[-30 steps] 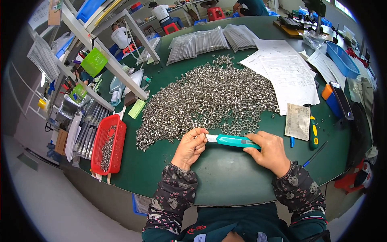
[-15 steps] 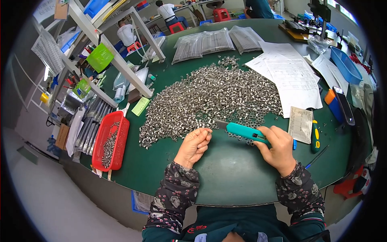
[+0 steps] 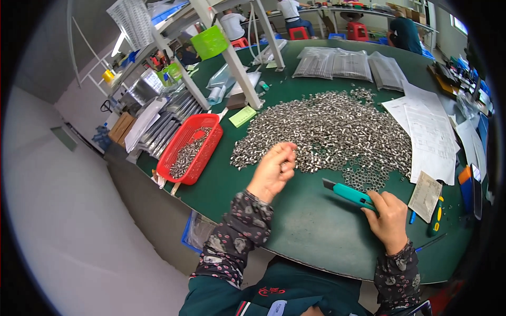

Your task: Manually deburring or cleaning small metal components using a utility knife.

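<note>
In my right hand (image 3: 389, 218) is a teal utility knife (image 3: 352, 195), its blade out and pointing left above the bare front of the table. My left hand (image 3: 274, 169) is closed, with thumb and fingertips pressed together at the front edge of a wide heap of small metal rings (image 3: 329, 129). Whatever sits between those fingertips, if anything, is too small or hidden to make out. Left of the heap stands a red plastic basket (image 3: 196, 169) with more small metal pieces in it.
Bagged metal tubes (image 3: 350, 64) lie behind the heap on the green table (image 3: 311, 226). Paper sheets (image 3: 429, 142), a worn card (image 3: 425, 196), a yellow-green handled tool (image 3: 436, 217) and a phone (image 3: 477, 197) are on the right. A shelf post (image 3: 232, 63) rises at the left.
My view has turned left. My left hand has moved away from the knife blade, toward the basket side, still closed. The knife stays in my right hand, now apart from the left.
</note>
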The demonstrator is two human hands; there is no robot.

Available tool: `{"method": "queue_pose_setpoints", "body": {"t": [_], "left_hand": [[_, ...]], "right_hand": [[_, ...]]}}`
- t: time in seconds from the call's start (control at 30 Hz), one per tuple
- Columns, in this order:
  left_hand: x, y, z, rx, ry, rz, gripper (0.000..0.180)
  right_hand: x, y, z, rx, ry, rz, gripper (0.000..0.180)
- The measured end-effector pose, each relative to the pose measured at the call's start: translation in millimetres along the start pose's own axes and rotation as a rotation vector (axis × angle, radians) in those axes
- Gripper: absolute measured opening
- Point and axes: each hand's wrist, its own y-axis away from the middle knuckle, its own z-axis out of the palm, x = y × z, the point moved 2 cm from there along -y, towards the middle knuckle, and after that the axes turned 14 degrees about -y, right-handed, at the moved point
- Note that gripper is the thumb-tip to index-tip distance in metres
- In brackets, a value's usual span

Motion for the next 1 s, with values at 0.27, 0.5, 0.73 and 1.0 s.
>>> {"method": "queue_pose_setpoints", "body": {"t": [0.27, 0.5, 0.73, 1.0], "left_hand": [[151, 48, -169, 0.770, -0.495, 0.512, 0.021], [139, 56, -162, 0.805, -0.832, 0.305, 0.034], [53, 30, -32, 0.322, -1.001, 0.523, 0.018], [-58, 28, 101, -0.250, -1.527, 0.643, 0.016]], "right_hand": [[-7, -3, 7, 0.007, -0.047, -0.016, 0.032], [7, 6, -3, 0.146, -0.203, 0.126, 0.028], [40, 1, -3, 0.404, -0.664, 0.536, 0.024], [51, 7, -2, 0.510, -0.781, 0.578, 0.022]]}}
